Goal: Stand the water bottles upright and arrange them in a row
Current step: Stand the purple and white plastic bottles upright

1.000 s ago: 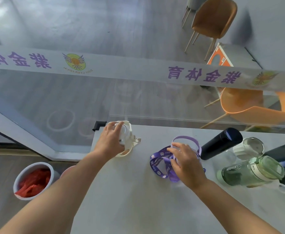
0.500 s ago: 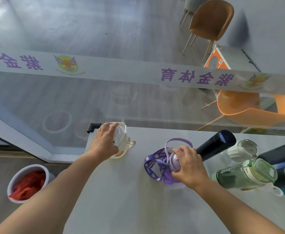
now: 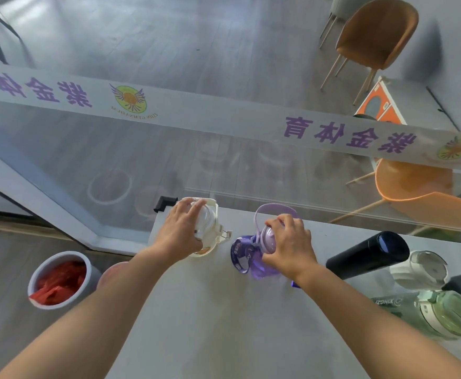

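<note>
Table (image 3: 223, 337) filling lower frame. Black bottle (image 3: 366, 255), green bottle (image 3: 428, 315) lying at right, not yet stood. Centre: left hand (image 3: 181, 233) gripping upright white bottle (image 3: 210, 220); right hand (image 3: 289, 247) clasping purple bottle (image 3: 256, 261).

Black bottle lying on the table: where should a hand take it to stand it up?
Around the middle of the black bottle, from above. It lies tilted, cap end toward the glass; the smooth barrel is bare, with the white-lidded bottle close on its right.
</note>
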A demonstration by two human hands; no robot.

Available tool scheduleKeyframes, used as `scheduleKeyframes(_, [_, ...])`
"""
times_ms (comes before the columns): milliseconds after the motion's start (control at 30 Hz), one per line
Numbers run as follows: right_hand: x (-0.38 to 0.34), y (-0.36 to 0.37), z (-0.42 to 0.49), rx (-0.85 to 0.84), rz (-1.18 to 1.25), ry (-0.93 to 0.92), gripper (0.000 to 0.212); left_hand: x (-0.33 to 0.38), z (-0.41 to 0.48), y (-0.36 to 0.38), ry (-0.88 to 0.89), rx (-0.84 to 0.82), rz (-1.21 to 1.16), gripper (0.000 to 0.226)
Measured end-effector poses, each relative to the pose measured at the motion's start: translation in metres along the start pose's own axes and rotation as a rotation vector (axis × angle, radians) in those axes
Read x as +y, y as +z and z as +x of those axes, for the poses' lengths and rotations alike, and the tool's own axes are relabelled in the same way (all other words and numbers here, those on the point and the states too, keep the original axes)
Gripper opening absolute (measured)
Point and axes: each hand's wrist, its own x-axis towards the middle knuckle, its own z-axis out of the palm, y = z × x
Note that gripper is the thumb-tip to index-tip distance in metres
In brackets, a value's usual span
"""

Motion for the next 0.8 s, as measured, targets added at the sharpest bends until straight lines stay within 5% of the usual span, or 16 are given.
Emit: scheduleKeyframes(800, [-0.020,0.011,0.025,0.023,-0.005,-0.018,0.066,-0.001,0.005,-0.001,0.013,-0.008,0.009,0.090])
